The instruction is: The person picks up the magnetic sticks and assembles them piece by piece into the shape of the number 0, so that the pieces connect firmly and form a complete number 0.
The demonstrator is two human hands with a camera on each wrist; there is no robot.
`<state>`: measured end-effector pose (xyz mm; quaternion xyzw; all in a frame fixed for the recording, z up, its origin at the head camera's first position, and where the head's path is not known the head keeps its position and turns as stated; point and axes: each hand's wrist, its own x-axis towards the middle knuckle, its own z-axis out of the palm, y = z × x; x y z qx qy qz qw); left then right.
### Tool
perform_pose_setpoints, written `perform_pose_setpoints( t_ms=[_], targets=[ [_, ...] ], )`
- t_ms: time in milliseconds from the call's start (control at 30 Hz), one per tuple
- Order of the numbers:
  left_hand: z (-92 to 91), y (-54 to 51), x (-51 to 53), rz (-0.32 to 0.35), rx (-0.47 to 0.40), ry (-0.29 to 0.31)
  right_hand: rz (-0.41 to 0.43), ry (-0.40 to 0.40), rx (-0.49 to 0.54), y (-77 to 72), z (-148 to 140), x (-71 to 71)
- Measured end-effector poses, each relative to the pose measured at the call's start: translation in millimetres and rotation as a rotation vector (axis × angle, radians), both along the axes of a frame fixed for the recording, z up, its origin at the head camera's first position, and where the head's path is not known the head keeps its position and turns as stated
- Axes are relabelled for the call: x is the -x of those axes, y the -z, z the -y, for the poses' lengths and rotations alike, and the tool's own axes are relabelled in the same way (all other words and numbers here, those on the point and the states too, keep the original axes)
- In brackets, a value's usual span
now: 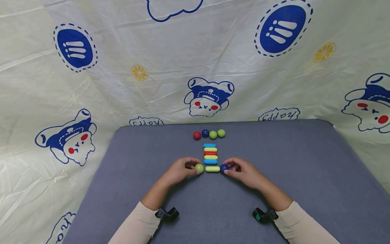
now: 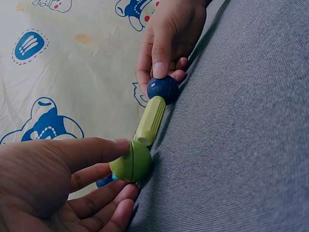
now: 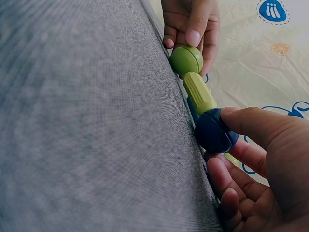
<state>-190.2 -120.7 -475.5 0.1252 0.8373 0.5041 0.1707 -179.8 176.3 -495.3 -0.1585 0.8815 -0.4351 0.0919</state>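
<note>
Rod [image 1: 212, 168] between two balls [image 1: 199, 168] (rods [image 1: 210, 153] behind).

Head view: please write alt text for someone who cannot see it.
A left hand pinches a green ball and a right hand a dark blue ball, flanking a yellow-green rod on a gray table. Beyond lie five rods in a column, then four balls.

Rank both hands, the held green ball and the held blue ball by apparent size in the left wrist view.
1. left hand
2. right hand
3. held green ball
4. held blue ball
The left hand and held green ball are nearer this camera, so true sizes are unsure.
</note>
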Motion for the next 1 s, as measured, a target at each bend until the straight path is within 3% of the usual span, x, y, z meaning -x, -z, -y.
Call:
perform_pose_setpoints(
  t_ms=[1000],
  targets=[
    [-1.5,8.1,0.6,-0.016,-0.038,-0.011,0.006,0.005,0.003,-2.2,1.5,-1.2]
  ],
)
